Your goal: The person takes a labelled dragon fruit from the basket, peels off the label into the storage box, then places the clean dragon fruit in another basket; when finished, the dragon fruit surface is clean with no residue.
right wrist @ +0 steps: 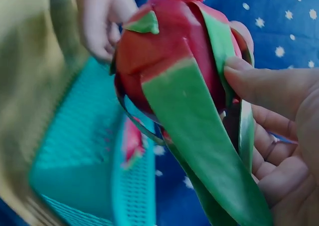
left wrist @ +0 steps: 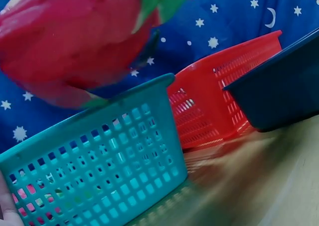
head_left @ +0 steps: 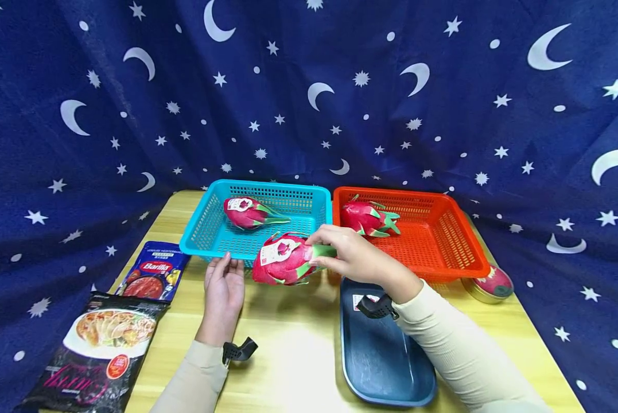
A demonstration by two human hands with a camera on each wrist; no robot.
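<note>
My right hand point(head_left: 347, 252) pinches a dragon fruit point(head_left: 283, 261) by its green leaf end, thumb on one side and fingers on the other. The fruit, pink with a white sticker, hangs over the front rim of the blue basket point(head_left: 192, 244). At that rim my left hand point(head_left: 225, 292) holds the basket, palm up; its fingers point(left wrist: 6, 203) lie against the holed front wall in the left wrist view. A second dragon fruit point(head_left: 249, 212) lies inside the blue basket. Another dragon fruit point(head_left: 368, 217) sits in the red basket point(head_left: 443, 246) to the right.
A dark blue tray point(head_left: 386, 361) lies under my right forearm. Right of the red basket is a round tin point(head_left: 494, 285). On the left lie a Barilla pouch point(head_left: 154, 269) and a black food packet point(head_left: 97, 350). A starry curtain point(head_left: 309, 92) hangs behind the table.
</note>
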